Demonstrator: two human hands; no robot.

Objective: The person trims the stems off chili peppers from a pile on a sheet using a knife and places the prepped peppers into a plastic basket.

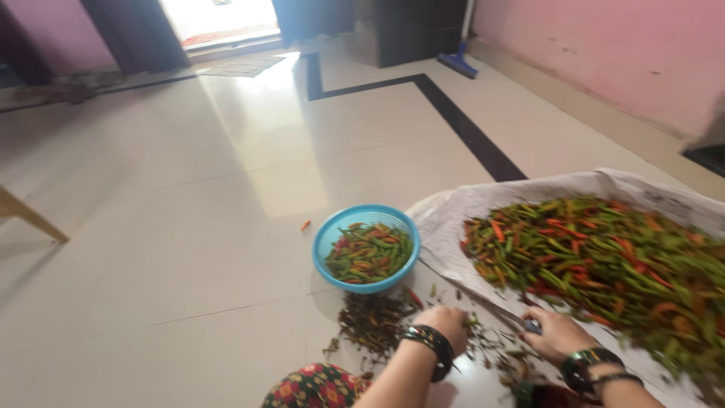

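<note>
Green, orange and red chillies [604, 261] heaped on a white sack [453, 215] at the right; the same mix fills a bright blue bowl [326, 238]. Cream floor tiles [189, 227] with a black inlaid stripe [472, 136] — pink wall [604, 53] far right — floral red-and-green cloth [317, 387] near.

Left hand [447, 320] closed over stems [375, 320]; right hand [553, 332] gripping blade [498, 313]; chillies [604, 261] heaped on sack [453, 215], blue basket [366, 248] beside.

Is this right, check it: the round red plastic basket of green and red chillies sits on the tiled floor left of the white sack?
Wrong colour. In the head view the round plastic basket of green and red chillies is blue, not red; it does sit on the tiled floor left of the white sack.
</note>
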